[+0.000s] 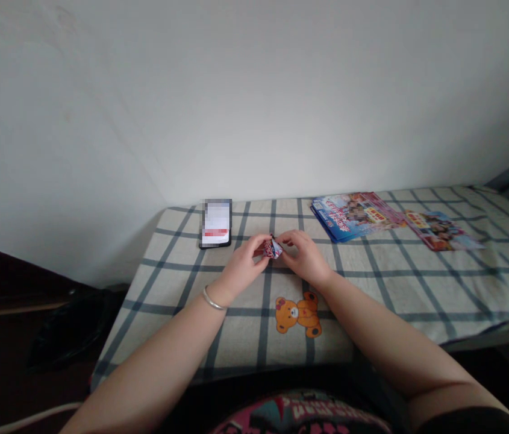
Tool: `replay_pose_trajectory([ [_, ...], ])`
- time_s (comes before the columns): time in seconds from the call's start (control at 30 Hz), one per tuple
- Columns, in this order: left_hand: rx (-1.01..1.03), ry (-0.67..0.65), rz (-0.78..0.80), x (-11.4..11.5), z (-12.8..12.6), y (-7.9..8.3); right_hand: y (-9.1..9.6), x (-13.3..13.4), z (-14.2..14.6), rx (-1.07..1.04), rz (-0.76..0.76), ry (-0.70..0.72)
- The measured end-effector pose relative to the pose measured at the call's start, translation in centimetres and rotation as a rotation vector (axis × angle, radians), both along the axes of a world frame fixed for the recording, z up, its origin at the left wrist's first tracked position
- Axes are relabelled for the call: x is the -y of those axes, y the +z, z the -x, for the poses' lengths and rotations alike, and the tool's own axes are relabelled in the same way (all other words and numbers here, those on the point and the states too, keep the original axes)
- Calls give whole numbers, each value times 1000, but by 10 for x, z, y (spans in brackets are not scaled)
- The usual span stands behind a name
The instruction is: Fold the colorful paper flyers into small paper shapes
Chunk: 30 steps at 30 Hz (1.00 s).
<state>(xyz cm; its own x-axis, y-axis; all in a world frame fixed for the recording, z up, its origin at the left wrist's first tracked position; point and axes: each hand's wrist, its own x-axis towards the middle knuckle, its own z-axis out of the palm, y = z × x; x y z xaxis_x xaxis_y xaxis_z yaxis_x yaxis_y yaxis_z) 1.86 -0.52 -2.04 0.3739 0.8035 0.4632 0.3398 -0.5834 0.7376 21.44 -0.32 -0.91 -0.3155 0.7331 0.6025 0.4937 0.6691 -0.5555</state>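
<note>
Between my two hands, just above the checked tablecloth [245, 337], is a small piece of folded printed paper [273, 249], pinkish with white and dark parts. My left hand [250, 258] pinches it from the left with thumb and fingers; a silver bangle circles that wrist. From the other side my right hand [305, 258] grips the paper's right edge with curled fingers. The fingers hide part of its shape. Just below the hands, the cloth bears an orange teddy bear picture [298, 314].
A phone [216, 224] with a lit, blurred screen stands by the wall at the back left. Several colourful printed leaflets [349, 217] lie stacked at the back right, with another leaflet [441, 230] beside them. A black bag [73, 328] sits below the table's left edge.
</note>
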Motion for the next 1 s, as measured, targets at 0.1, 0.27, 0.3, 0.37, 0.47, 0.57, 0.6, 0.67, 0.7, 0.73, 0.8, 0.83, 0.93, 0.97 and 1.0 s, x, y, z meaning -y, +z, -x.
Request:
replay_pose_trajectory([
  [0.1, 7, 13, -8, -2, 2, -2, 0, -1, -2, 15, -1, 14],
  [0.27, -97, 47, -73, 0, 4, 3, -1, -1, -3, 23, -2, 18],
  [0.3, -115, 57, -83, 1, 4, 4, -1, -1, -3, 25, -2, 19],
  [0.37, -146, 74, -97, 1, 4, 5, -1, -1, -3, 29, -2, 23],
  [0.47, -179, 91, -105, 1, 4, 4, 0, 1, -2, 29, 10, 28],
  [0.57, -205, 98, -108, 1, 4, 3, 0, 2, -1, 37, 24, 26],
  [0.6, -211, 101, -110, 1, 5, 3, 0, 3, -1, 42, 27, 22],
  [0.67, -218, 110, -116, 1, 4, 4, -1, 3, -1, 45, 27, 12],
  [0.7, -221, 118, -120, 2, 4, 4, -1, 3, -1, 43, 23, 8],
  [0.73, -223, 126, -123, 2, 4, 5, -2, 3, -1, 42, 16, 4],
  [0.8, -222, 137, -124, 3, 3, 6, -3, 3, -2, 49, -5, 7],
  [0.83, -221, 140, -124, 3, 3, 6, -3, 3, -2, 57, -14, 12],
  [0.93, -225, 147, -130, 3, 4, 6, -3, 4, -1, 80, -7, 36],
  [0.97, -235, 151, -135, 3, 4, 6, -2, 5, -1, 82, 9, 38],
  [1.0, -251, 157, -142, 3, 4, 6, -1, 6, 0, 82, 28, 40],
])
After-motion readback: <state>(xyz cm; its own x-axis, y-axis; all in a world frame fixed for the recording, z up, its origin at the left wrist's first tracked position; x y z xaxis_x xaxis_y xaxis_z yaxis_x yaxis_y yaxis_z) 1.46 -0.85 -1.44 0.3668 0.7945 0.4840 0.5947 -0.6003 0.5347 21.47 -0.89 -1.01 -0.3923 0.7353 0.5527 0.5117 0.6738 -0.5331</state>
